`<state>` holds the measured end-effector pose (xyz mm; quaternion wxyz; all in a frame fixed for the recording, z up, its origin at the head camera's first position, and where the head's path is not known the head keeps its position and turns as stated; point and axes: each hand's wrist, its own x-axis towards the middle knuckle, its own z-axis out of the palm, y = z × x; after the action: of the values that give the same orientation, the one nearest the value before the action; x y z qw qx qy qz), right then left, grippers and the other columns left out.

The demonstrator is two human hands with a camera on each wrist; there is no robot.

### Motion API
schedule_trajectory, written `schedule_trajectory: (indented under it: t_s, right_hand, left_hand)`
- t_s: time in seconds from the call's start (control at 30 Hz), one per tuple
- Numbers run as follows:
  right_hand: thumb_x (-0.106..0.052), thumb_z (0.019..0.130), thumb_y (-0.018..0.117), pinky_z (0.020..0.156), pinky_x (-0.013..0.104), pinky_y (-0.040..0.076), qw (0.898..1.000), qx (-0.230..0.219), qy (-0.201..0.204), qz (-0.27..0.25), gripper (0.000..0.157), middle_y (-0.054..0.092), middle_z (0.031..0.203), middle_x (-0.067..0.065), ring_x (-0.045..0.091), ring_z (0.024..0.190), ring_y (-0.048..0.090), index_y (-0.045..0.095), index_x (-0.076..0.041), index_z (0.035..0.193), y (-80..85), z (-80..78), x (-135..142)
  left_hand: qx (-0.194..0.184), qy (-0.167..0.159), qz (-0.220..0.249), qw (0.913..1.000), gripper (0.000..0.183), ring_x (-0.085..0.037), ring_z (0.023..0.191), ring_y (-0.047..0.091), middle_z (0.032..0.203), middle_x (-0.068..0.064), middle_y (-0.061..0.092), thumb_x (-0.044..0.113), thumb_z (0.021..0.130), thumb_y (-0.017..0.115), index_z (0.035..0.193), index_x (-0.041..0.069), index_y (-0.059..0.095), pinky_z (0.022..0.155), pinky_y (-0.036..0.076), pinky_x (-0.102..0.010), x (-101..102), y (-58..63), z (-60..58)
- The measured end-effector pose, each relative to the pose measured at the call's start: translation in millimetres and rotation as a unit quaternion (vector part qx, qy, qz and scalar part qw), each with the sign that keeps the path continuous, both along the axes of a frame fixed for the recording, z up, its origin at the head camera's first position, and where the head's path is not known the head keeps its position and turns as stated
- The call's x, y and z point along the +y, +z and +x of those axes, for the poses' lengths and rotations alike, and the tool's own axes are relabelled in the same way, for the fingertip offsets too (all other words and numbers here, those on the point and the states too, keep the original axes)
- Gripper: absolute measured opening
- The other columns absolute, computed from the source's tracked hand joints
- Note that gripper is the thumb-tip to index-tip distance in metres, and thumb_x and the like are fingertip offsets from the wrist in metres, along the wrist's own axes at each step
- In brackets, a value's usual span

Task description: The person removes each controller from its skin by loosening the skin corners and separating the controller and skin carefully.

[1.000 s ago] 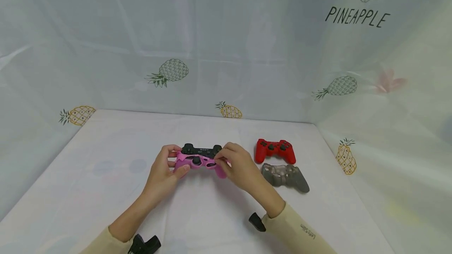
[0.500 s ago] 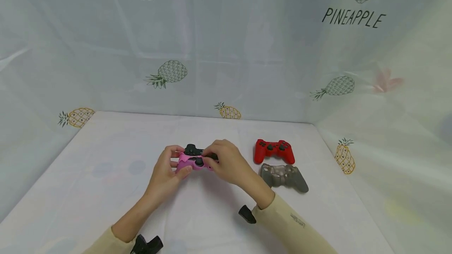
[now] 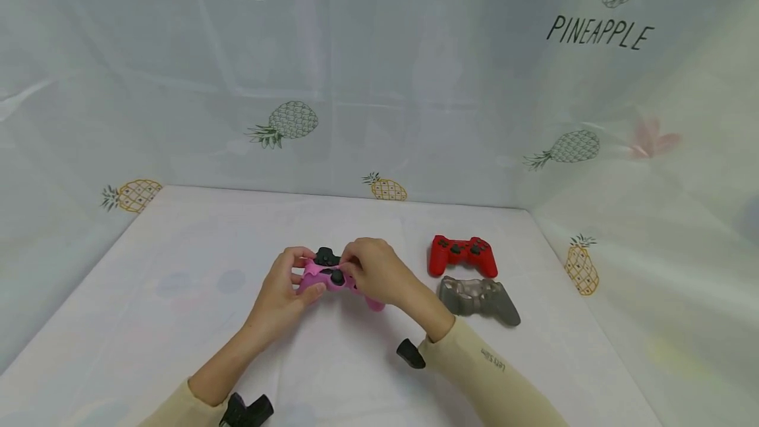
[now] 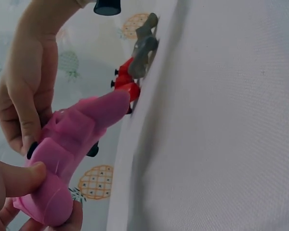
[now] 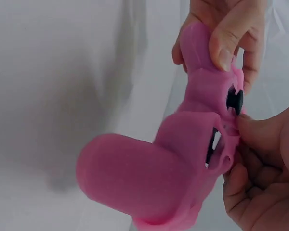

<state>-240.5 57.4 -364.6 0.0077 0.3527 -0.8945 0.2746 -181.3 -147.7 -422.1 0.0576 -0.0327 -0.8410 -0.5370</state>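
In the head view, a black game controller (image 3: 326,257) sits partly inside a pink silicone cover (image 3: 317,280), its far side bare. My left hand (image 3: 281,298) grips the left end, thumb on the near side. My right hand (image 3: 379,274) pinches the cover's edge near the middle with thumb and fingertips, hiding the controller's right part. One black thumbstick (image 5: 237,100) pokes through a hole in the right wrist view, while another opening beside it shows a gap. Seen from the left wrist, the cover's two rounded handles (image 4: 111,109) bulge toward the table side.
To the right on the white-covered table (image 3: 196,321) lie a red controller (image 3: 461,252) and, nearer, a grey controller or cover (image 3: 479,296). A pineapple-print curtain (image 3: 379,71) rises behind the table. Each wrist wears a black camera mount (image 3: 246,410).
My right hand has moved left along the cover, from its right end to the middle, now overlapping the controller's right part. My left hand keeps its grip almost in place.
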Motion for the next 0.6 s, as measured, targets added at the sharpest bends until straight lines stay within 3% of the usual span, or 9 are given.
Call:
schedule_trajectory:
  t_s: [0.23,0.47,0.6]
  right_hand:
    - [-0.005,0.100,0.073,0.076,0.029,0.052,0.998,0.049,0.001,-0.032,0.007,0.066,0.087,-0.001,0.013,0.082,0.057,0.071,-0.008,0.093,-5.4,6.3,2.7]
    - [-0.006,0.099,0.074,0.079,0.030,0.053,0.996,0.082,0.000,-0.044,0.006,0.068,0.091,0.000,0.015,0.087,0.058,0.071,-0.009,0.096,-6.9,9.0,4.5]
    - [-0.005,0.099,0.074,0.080,0.029,0.054,0.996,0.076,0.001,-0.043,0.004,0.069,0.093,0.000,0.014,0.089,0.059,0.072,-0.008,0.097,-8.0,8.6,5.7]
  left_hand:
    - [-0.042,-0.040,0.049,0.9971,0.064,-0.026,0.099,0.067,0.138,-0.021,0.054,0.014,0.090,0.088,0.139,0.015,0.046,0.076,0.060,-0.028,-5.4,0.5,-1.4]
    - [-0.101,-0.105,0.090,0.9852,0.065,-0.027,0.105,0.071,0.130,-0.015,0.066,0.029,0.095,0.083,0.142,0.024,0.037,0.088,0.059,-0.034,-15.0,-1.5,-3.1]
    - [-0.126,-0.139,0.113,0.9758,0.064,-0.033,0.113,0.070,0.138,-0.018,0.061,0.032,0.099,0.078,0.144,0.023,0.033,0.092,0.054,-0.035,-21.2,0.1,-5.3]
